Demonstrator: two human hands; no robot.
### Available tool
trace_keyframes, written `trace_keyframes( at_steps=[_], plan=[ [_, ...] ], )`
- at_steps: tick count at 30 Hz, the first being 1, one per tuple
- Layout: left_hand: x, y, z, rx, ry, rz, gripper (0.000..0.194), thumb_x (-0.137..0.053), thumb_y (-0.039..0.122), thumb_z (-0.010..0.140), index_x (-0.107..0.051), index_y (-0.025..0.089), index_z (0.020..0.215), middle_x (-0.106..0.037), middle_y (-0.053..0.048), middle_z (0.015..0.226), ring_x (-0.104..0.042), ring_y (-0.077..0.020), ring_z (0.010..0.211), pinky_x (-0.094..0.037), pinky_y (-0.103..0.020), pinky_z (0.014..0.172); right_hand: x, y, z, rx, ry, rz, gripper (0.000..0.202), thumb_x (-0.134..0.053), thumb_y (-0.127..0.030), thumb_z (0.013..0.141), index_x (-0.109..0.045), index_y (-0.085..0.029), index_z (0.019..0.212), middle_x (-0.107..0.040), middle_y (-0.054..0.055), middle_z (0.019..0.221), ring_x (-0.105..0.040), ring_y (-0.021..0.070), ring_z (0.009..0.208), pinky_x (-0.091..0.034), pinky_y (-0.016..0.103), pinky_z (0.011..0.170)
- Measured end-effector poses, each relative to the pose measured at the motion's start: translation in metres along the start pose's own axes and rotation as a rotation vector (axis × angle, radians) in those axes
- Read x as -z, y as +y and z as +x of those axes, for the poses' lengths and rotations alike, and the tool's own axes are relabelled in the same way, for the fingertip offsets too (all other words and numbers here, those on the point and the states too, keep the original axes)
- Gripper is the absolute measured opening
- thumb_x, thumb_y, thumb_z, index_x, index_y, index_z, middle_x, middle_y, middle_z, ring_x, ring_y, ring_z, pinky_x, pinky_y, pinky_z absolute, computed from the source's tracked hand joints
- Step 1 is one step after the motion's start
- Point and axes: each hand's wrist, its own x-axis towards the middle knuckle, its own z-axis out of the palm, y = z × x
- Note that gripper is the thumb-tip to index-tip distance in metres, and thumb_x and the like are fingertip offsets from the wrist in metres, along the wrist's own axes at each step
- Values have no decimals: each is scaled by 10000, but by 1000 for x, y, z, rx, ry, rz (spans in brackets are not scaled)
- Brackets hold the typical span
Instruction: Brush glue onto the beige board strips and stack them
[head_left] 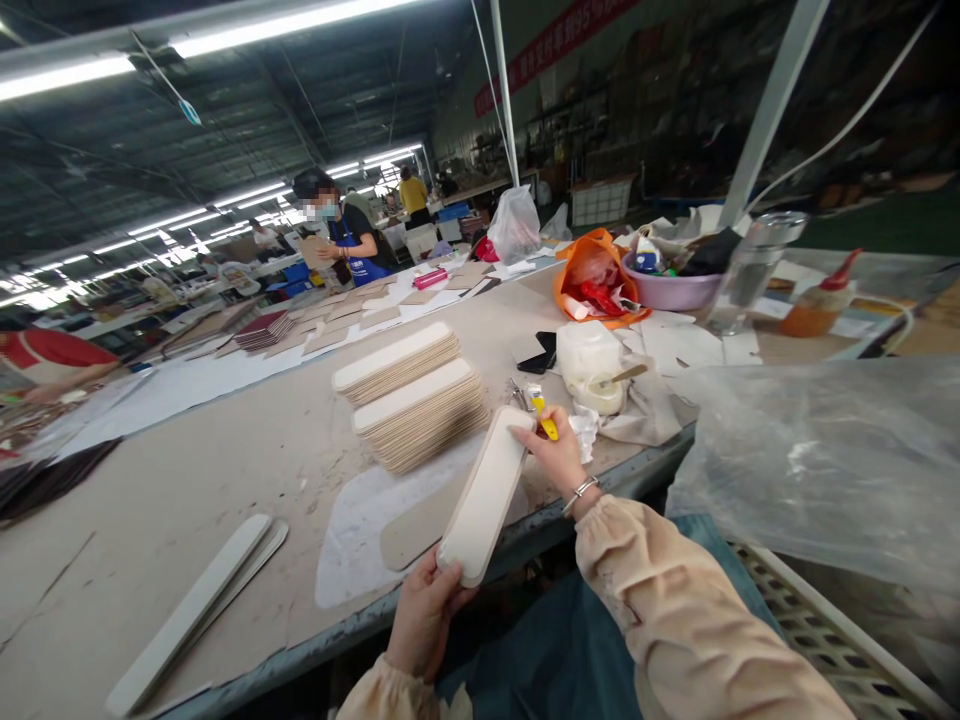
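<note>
My left hand point(429, 608) grips the near end of a long cream panel with rounded ends point(486, 500), thumb on top. At the panel's far end, my right hand point(556, 455) pinches its edge. A yellow-handled tool point(547, 422) shows right beside the right fingers; I cannot tell whether they touch it. The panel is tilted above the table's front edge. Under it, a similar flat beige piece point(420, 525) lies on a white sheet point(349, 545). Just beyond stand two stacks of like panels, a nearer stack point(424, 415) and a farther stack point(397, 362).
Loose long strips point(202, 610) lie at the left. Around the right side are a white tub point(592, 365) with a stick, an orange bag point(596, 275), a purple basin point(671, 290), a clear bottle point(754, 275) and a red-tipped bottle point(821, 300). A co-worker point(349, 235) stands across the table.
</note>
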Motion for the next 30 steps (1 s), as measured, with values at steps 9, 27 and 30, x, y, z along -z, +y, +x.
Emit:
trace_keyframes(
  at_steps=[9, 27, 30],
  plan=[
    [-1, 0, -1, -10, -2, -18, 521, -719, 278, 687, -560, 160, 1170, -674, -84, 1074, -643, -224, 936, -546, -285, 737, -3, -1, -2, 32, 8, -13, 413, -729, -340, 631, -373, -238, 814, -393, -87, 634, -374, 99, 537, -340, 210, 502],
    [18, -6, 14, 94, 158, -96, 631, -855, 238, 408, -618, 157, 987, -721, -55, 858, -677, -258, 797, -553, -296, 626, -8, -7, -6, 61, 15, 9, 333, -681, -313, 687, -385, -227, 811, -415, -78, 643, -386, 98, 560, -346, 208, 536],
    [17, -5, 12, 88, 154, -84, 599, -847, 242, 416, -628, 158, 967, -721, -59, 837, -679, -254, 776, -554, -303, 632, -8, -6, -5, 45, 12, 30, 347, -693, -318, 677, -384, -231, 809, -405, -83, 632, -385, 101, 557, -343, 207, 532]
  ],
)
